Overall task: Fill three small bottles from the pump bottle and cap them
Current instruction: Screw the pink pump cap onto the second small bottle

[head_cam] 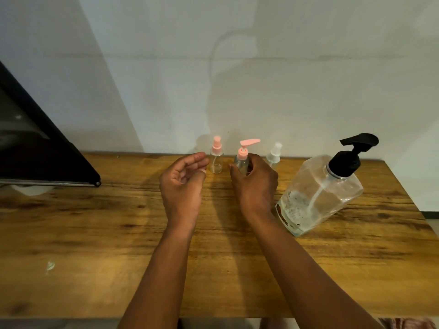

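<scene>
Three small clear bottles stand in a row at the back of the wooden table (95, 233). The left bottle (216, 160) has a pink spray top. The middle bottle (242, 160) carries a pink pump top, and my right hand (255, 180) has its fingers curled around its body. The right bottle (273, 154) has a white spray top and is partly hidden behind my right hand. My left hand (183, 184) hovers palm-up just left of the left bottle, fingers loosely curled, holding nothing. The large clear pump bottle (320, 193) with a black pump stands at the right.
A black flat object (40, 148) slants over the table's left back corner. A white wall rises directly behind the bottles. The table's front edge lies near the bottom of the view, and its right edge is just past the pump bottle.
</scene>
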